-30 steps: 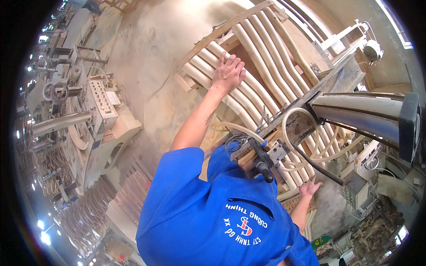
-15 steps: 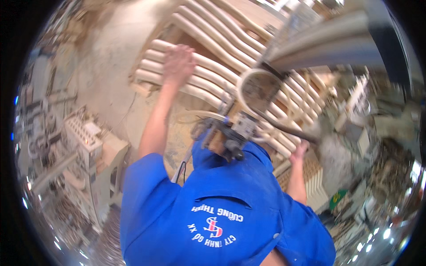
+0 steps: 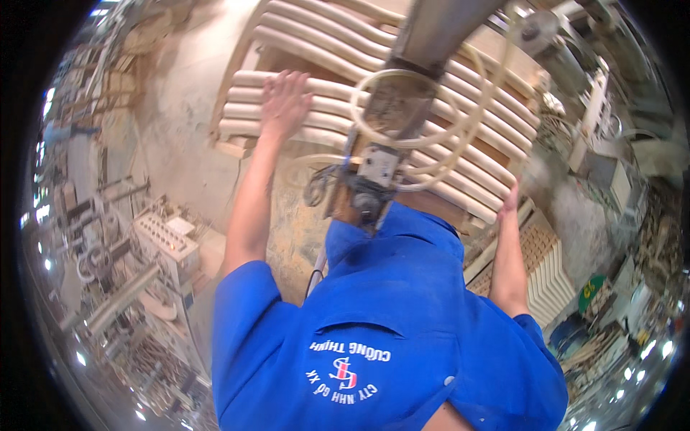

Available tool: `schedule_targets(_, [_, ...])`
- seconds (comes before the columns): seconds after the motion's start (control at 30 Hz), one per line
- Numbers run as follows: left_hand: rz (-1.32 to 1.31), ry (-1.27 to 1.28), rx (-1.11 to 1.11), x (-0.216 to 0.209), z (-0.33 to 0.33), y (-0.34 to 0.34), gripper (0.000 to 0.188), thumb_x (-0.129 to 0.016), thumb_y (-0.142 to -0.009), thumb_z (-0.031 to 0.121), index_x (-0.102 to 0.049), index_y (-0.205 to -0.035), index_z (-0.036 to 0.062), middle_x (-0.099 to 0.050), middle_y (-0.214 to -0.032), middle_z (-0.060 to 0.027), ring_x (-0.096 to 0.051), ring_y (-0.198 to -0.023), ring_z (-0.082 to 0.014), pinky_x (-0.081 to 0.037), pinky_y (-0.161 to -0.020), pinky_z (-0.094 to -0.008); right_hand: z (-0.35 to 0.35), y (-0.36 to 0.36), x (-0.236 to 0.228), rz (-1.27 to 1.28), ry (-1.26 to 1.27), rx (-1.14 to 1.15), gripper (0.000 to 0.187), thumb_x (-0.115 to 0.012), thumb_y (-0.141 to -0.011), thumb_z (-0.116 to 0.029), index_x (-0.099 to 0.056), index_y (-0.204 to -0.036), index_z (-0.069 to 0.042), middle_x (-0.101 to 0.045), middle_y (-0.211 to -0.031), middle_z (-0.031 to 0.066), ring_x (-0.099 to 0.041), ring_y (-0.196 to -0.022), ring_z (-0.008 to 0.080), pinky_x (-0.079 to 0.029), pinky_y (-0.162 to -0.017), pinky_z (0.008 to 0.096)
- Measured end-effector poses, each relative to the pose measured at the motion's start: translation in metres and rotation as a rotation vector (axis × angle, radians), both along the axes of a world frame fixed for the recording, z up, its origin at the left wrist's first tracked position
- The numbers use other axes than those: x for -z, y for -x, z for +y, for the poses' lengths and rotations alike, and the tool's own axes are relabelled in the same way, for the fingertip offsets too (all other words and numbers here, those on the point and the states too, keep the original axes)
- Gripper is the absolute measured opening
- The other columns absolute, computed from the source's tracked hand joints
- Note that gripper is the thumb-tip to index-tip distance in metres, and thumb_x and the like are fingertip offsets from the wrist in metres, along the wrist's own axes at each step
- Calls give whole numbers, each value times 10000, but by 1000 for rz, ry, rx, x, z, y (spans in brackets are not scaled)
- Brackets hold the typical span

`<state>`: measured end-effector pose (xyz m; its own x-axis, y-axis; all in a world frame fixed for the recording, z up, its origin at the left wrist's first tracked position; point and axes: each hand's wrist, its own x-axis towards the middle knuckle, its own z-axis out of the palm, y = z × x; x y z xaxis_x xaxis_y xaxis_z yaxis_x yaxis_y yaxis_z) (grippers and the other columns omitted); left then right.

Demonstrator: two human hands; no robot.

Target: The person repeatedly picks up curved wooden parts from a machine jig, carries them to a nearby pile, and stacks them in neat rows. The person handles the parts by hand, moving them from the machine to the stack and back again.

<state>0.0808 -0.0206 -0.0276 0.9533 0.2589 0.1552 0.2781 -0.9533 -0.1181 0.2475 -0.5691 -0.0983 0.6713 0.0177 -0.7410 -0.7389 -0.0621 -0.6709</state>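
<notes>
Several pale, wavy wooden slats (image 3: pixel 330 87) lie side by side in a near row, running left to right before me. My left hand (image 3: pixel 286 106) rests flat across their left part, fingers stretched out. At the row's right end, my right hand (image 3: pixel 509 202) touches the slat ends with its fingers extended; its thumb side is partly hidden. A farther group of similar slats (image 3: pixel 309 42) lies behind, with a brown gap between the groups. The middle of the near row is partly covered by a metal machine arm (image 3: pixel 445 32) and a pale looped hose (image 3: pixel 460 133).
Below my right forearm stands a stack of wavy wooden pieces (image 3: pixel 550 280). A control box with a row of knobs (image 3: pixel 167 237) stands at left. A metal valve block (image 3: pixel 379 164) hangs close in front of my chest. Machinery and wood piles line both sides.
The view has shifted and turned, so the machine arm and hose now appear farther left. My right hand remains at the slats' right end, and my left hand stays flat on them.
</notes>
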Motion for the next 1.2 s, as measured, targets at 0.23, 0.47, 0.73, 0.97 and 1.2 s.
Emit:
schedule_targets(0.23, [-71,10,-18,8,0,6,506,-496,-1013,389,-481,-1480,194,-513,-1490,-36,-409,-1451,-252,-236,-1224,-543,-19,-12,-2,104,-247,-82,806,-253,-1034,-704,-465,-1501,-82,-580,-1443,136,-591,-1283,325,-480,-1102,476])
schedule_targets(0.47, [-196,111,-49,2,0,19,418,-521,-1023,325,-582,-1408,176,-546,-1482,-49,-410,-1464,-252,-237,-1239,-508,-67,-2,-33,198,48,-3,886,-247,-969,-810,-225,-1635,-225,-305,-1660,118,-290,-1508,396,-254,-1181,626])
schedule_targets(0.73, [-1023,1058,-256,-110,-53,46,285,-543,-1031,266,-698,-1045,27,-712,-989,-132,-676,-903,-208,-524,-772,-326,-97,83,-5,269,291,-41,928,-265,-942,-843,-181,-1650,-249,-315,-1662,124,-278,-1497,448,-207,-1177,651])
schedule_targets(0.97, [-529,925,460,-208,-186,51,194,-675,-933,247,-696,-906,56,-698,-865,-106,-670,-751,-270,-504,-720,-401,-74,127,29,257,512,-277,718,-365,-1028,-648,-415,-1553,-161,-555,-1470,116,-548,-1289,354,-436,-1014,593])
schedule_targets(1.2, [-536,678,251,-220,-229,67,97,-640,-939,67,-722,-982,37,-733,-1112,-142,-672,-1098,-311,-473,-981,-407,-145,132,69,-106,499,-305,619,-443,-1040,-547,-462,-1518,-155,-636,-1355,124,-648,-1119,335,-538,-812,495])
